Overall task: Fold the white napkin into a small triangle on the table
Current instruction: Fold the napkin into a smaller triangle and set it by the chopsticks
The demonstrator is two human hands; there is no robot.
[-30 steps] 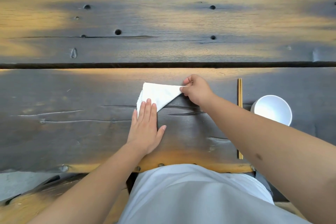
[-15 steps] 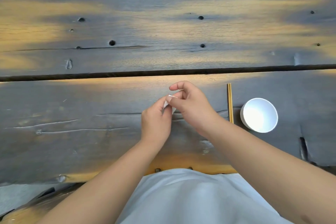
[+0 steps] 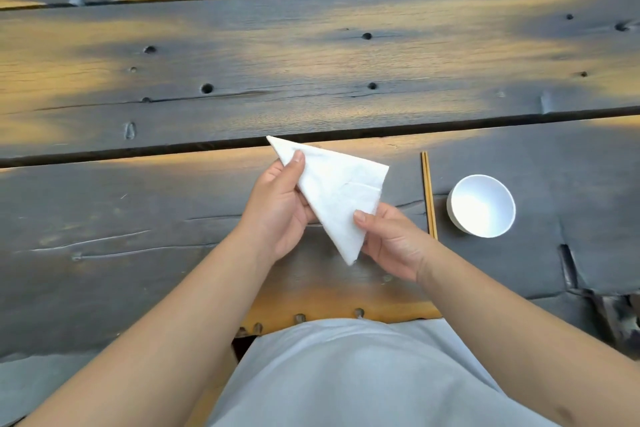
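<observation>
The left hand point(image 3: 277, 208) makes its grip near the far tip of the white napkin point(image 3: 332, 198): the thumb lies on top of the paper and the other fingers are hidden under it, so the corner is pinched between them. The right hand point(image 3: 391, 243) has its grip on the near right edge of the napkin, thumb on top, fingers below. I judge that two grips at far-apart places keep the thin paper stretched, so the layers do not slide open.

The napkin is already a triangle, with one tip pointing away from the person, one tip pointing down toward the body, and a blunter corner on the right side. It seems to be lifted a little above the worktop point(image 3: 138, 218) and tilted, not lying flat (its near tip hangs free between the two wrists). A fold line shows on the right part of the napkin, where a layer ends.

To the right of the napkin a pair of chopsticks point(image 3: 427, 194) lies straight on the wood, and further right of the napkin stands a white bowl point(image 3: 481, 206), apart from the chopsticks. Both are clear of the hands, so the folding has room.

The shape looks nearly done; probably one more fold, or laying it down flat, is what is left.
</observation>
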